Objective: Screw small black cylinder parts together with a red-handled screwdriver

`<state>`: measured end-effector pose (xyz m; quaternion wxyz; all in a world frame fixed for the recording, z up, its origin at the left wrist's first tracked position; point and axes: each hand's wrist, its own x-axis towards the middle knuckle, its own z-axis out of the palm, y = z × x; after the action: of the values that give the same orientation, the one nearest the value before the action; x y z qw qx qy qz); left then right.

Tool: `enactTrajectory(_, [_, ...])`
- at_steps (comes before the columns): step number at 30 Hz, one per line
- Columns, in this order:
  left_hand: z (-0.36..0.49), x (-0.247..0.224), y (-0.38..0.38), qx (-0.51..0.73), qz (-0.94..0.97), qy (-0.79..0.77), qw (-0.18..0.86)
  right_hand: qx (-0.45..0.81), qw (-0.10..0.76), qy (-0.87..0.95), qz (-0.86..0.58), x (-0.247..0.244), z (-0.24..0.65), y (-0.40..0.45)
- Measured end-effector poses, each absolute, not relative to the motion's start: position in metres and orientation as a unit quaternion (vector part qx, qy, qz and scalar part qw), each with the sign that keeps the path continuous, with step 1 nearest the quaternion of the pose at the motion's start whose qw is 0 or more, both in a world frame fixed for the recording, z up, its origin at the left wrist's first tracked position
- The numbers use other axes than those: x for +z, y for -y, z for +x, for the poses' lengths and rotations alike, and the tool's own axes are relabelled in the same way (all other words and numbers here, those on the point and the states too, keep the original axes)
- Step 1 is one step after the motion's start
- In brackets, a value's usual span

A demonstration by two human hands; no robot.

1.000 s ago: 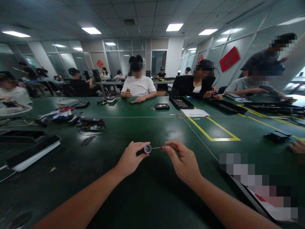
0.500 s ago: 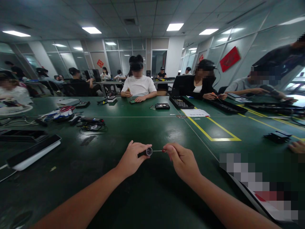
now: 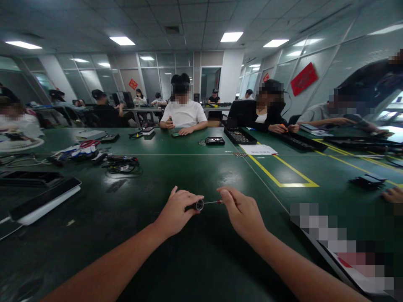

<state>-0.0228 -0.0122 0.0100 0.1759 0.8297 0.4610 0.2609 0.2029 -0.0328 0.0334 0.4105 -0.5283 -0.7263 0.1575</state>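
Between the thumb and fingers of my left hand (image 3: 178,212) is a small round cylindrical part (image 3: 199,204) with a pale rim, its open end facing me. My right hand (image 3: 242,209) is closed on a screwdriver (image 3: 211,202) with a thin metal shaft and a bit of red handle showing. The shaft points left, and its tip meets the right side of the round part; whether it is inside cannot be made out. Most of the handle is hidden in my right fingers. Both hands are above the green table (image 3: 151,260).
Cables (image 3: 121,164) and a black-and-white device (image 3: 47,201) lie at the left. A white paper (image 3: 258,149) and black trays (image 3: 239,135) are farther back, where people work. At the right are a small black part (image 3: 367,181) and another person's hand (image 3: 393,194).
The round part has shifted slightly right and down in my left hand. My right hand and the screwdriver have moved a little right, and the shaft tilts slightly more.
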Motion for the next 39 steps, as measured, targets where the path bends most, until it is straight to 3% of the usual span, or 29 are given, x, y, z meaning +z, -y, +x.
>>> enactTrajectory(18, [-0.022, 0.006, 0.011, 0.258, 0.827, -0.468, 0.173, 0.169, 0.374, 0.744, -0.527, 0.041, 0.203, 0.035])
enactTrajectory(32, [-0.019, 0.011, 0.012, 0.245, 0.826, -0.481, 0.164, 0.183, 0.398, 0.724, -0.532, 0.037, 0.201, 0.038])
enactTrajectory(39, [-0.020, 0.008, 0.012, 0.253, 0.820, -0.486, 0.164, 0.188, 0.450, 0.717, -0.498, 0.028, 0.200, 0.035])
